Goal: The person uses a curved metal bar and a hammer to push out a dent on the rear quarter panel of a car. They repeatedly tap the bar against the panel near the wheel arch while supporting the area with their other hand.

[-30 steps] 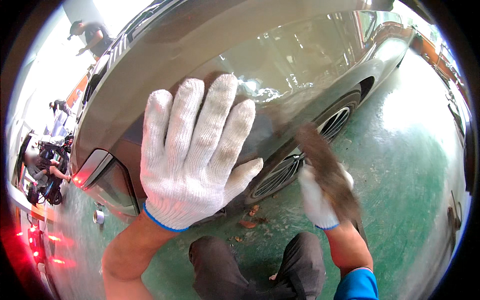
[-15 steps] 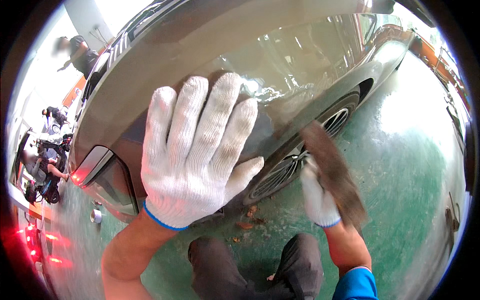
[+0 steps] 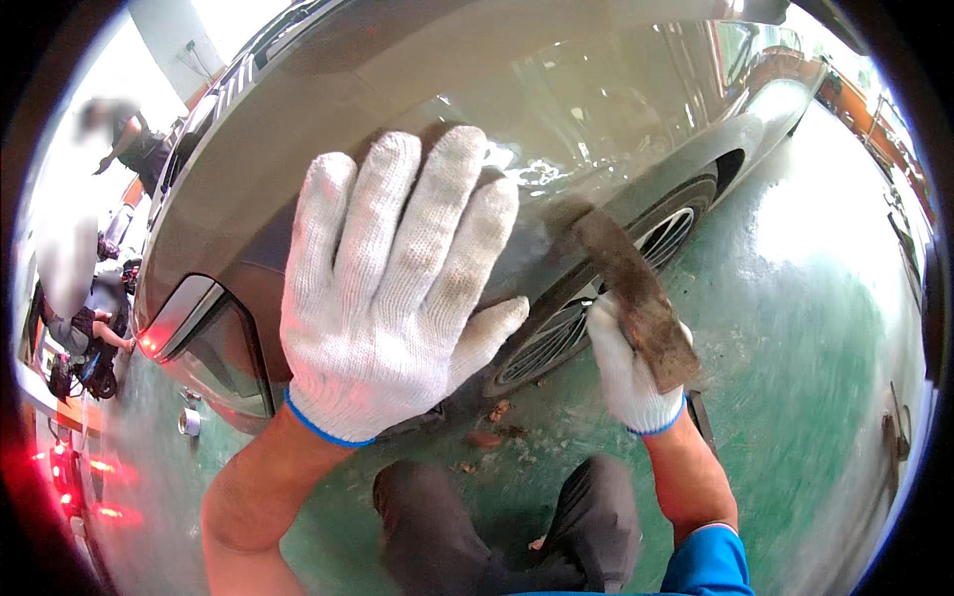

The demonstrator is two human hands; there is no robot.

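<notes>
The white-knit-gloved right hand (image 3: 634, 382) had just swung the long, flat, brown, worn-looking bar (image 3: 641, 308) up and inward, so that its upper end lay nearer the glossy bronze-grey car panel (image 3: 388, 94) than half a second earlier, just above the silver multi-spoked wheel (image 3: 556, 346). Its outline was also crisper than in the earlier views, where motion had smeared it, which suggested the swing was slowing or turning at the panel side. Whether its end touched the paint could not be told. The right fingers were curled in a grasp at the bar, mostly hidden beneath it, so their exact hold was unclear. The white-knit-gloved left hand (image 3: 393, 288) had shifted slightly higher; its fingers were spread and straight, gripping nothing, and the palm appeared laid flat against the panel to the left of the bar. For the work in hand, this seemed to mean that the panel beside the wheel was the spot being worked, with the left hand bracing or feeling the surface and the right bringing the bar to it.
</notes>
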